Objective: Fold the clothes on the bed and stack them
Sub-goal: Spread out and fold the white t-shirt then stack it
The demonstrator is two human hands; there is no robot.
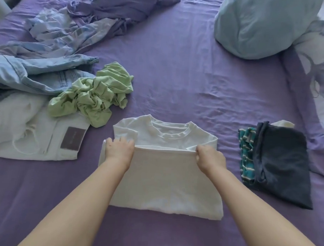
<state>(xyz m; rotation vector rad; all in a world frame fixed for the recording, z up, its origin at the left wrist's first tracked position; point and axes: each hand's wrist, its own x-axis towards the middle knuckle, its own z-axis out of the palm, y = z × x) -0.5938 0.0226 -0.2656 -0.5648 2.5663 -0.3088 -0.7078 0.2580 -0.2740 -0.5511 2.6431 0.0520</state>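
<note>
Bed [178,67] under wrinkled purple sheet. Centre near: half-folded white T-shirt [164,178]. Left: crumpled light-green garment [91,95], pale denim jacket [29,72], white jeans with brown patch [18,131]. Far left: heap of purple and pale-blue printed clothes [78,20]. Right: folded stack, dark navy piece over teal-striped one [274,161]. Far right: pale-blue pillow [260,26].

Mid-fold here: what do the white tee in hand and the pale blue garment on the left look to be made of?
White tee: likely soft matte cotton jersey; ribbed collar, limp fold.
Pale blue garment: looks like faded denim; visible stitched seams and stiffer creases, though the weave is too blurred to confirm.
</note>
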